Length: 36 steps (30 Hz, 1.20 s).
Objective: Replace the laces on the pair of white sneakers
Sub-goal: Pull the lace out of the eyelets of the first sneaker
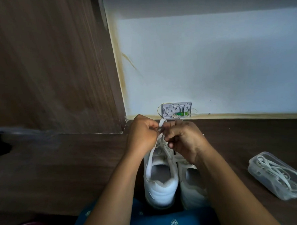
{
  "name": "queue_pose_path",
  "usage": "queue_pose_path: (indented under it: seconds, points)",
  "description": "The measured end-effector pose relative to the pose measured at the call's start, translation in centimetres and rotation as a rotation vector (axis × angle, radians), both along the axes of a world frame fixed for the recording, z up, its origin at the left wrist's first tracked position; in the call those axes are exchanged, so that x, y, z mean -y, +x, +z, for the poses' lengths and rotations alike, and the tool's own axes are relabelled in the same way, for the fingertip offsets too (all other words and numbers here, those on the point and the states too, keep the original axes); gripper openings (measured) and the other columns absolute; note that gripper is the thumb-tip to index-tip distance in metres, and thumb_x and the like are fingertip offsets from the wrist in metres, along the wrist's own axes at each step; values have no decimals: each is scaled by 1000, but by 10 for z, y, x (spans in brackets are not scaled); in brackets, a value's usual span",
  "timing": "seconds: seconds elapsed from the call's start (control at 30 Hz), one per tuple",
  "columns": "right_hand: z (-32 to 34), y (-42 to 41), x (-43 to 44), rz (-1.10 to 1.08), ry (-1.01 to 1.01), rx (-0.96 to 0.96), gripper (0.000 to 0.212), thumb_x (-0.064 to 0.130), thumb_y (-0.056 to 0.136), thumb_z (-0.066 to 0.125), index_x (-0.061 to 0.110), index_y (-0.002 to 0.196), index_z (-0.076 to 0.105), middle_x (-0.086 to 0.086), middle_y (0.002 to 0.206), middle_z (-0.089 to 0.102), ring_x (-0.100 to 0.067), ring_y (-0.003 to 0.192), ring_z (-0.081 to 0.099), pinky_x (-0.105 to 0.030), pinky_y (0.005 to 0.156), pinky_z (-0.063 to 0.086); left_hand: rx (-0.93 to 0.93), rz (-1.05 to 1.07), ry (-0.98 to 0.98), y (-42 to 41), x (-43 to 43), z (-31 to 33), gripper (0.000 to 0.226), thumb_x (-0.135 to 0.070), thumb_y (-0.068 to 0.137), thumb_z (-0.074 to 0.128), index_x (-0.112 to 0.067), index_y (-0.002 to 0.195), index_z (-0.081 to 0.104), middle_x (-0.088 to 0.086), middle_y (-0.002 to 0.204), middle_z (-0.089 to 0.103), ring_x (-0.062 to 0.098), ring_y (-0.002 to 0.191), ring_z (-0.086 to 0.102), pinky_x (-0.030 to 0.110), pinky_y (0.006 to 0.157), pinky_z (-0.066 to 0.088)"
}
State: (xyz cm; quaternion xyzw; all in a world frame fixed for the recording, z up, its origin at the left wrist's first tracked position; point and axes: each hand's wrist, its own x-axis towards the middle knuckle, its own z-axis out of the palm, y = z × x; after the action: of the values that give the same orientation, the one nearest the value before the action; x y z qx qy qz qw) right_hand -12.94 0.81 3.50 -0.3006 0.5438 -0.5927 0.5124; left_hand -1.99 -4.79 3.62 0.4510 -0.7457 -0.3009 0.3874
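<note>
Two white sneakers stand side by side on the dark wooden table, heels toward me: the left sneaker (161, 179) and the right sneaker (191, 183), partly under my right forearm. Above the toe end of the left sneaker, my left hand (141, 132) and my right hand (184, 136) both pinch a white lace (162, 122). The lace runs down from my fingers to the left sneaker's eyelets. My hands hide the toe ends of both shoes.
A clear plastic box (278, 176) holding coiled white laces lies at the right on the table (62, 166). A white wall box with green connectors (177, 110) sits at the wall's foot behind my hands. A wooden panel (50, 65) rises at the left.
</note>
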Motion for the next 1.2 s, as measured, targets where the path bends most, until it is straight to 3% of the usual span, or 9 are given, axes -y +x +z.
queue_pose_path:
  seconds: [0.1, 0.23, 0.33, 0.5, 0.63, 0.77, 0.97, 1.1, 1.2]
  points:
    - [-8, 5, -1, 48, 18, -370, 17, -9, 71, 66, 7, 64, 65, -8, 53, 55, -13, 40, 44, -19, 40, 36, -172, -43, 51, -3, -2, 10, 19, 4, 78, 69, -6, 62, 73, 1, 52, 55, 2, 56, 56, 24, 66, 49]
    - [-16, 14, 4, -12, -42, -661, 32, -2, 73, 65, 20, 51, 64, 4, 45, 58, -7, 40, 51, -21, 48, 41, -191, -137, 69, -7, -3, 14, 14, -2, 83, 66, 2, 70, 69, 15, 68, 60, 17, 62, 52, 31, 65, 47]
    - [-8, 5, 7, -174, -84, -433, 17, 6, 82, 68, 4, 66, 65, -5, 50, 57, -12, 40, 49, -22, 44, 40, -110, -211, 220, 7, 2, 0, 26, -3, 90, 56, -20, 74, 65, -7, 72, 64, 10, 71, 56, 26, 74, 44]
    - [0, 0, 4, -250, -185, 42, 12, 2, 86, 63, -9, 82, 60, -12, 64, 57, -9, 44, 49, -17, 45, 44, 149, -221, 22, 15, 3, -13, 13, -3, 80, 69, -7, 68, 69, -5, 70, 49, 8, 64, 46, 18, 63, 37]
    - [-8, 1, -1, 11, -47, -210, 10, -10, 72, 64, -1, 76, 63, -11, 57, 57, -16, 49, 51, -23, 47, 41, -232, -88, -43, -1, 3, 2, 23, -1, 80, 68, -21, 69, 70, -6, 77, 52, 5, 70, 54, 16, 70, 42]
    - [-17, 9, 1, 64, -123, -753, 19, -4, 73, 63, 11, 62, 67, 4, 51, 63, -5, 49, 56, -22, 53, 47, -275, -155, 96, -3, -2, 1, 17, -2, 83, 66, -18, 80, 72, -5, 73, 60, 7, 65, 57, 23, 65, 46]
    - [-7, 12, 8, -289, -279, -387, 20, 6, 85, 66, 14, 66, 67, -3, 53, 62, -20, 52, 57, -43, 62, 54, -39, -327, 359, 18, 1, -10, 8, -5, 84, 64, -6, 76, 67, -2, 63, 57, 7, 62, 49, 24, 63, 38]
    - [-6, 8, 8, -373, -295, -261, 19, 6, 87, 64, 11, 68, 66, -6, 59, 61, -15, 51, 55, -32, 58, 52, 38, -285, 220, 15, 2, -13, 12, 7, 83, 61, -2, 76, 65, -2, 61, 54, 4, 58, 47, 20, 60, 38]
    - [-7, 2, 4, -229, -249, -320, 18, -3, 83, 63, 11, 73, 67, -5, 64, 64, -12, 57, 57, -29, 61, 49, -115, -177, 204, 8, 1, -10, 27, 10, 84, 56, -6, 64, 62, 2, 54, 52, 3, 45, 45, 17, 49, 38]
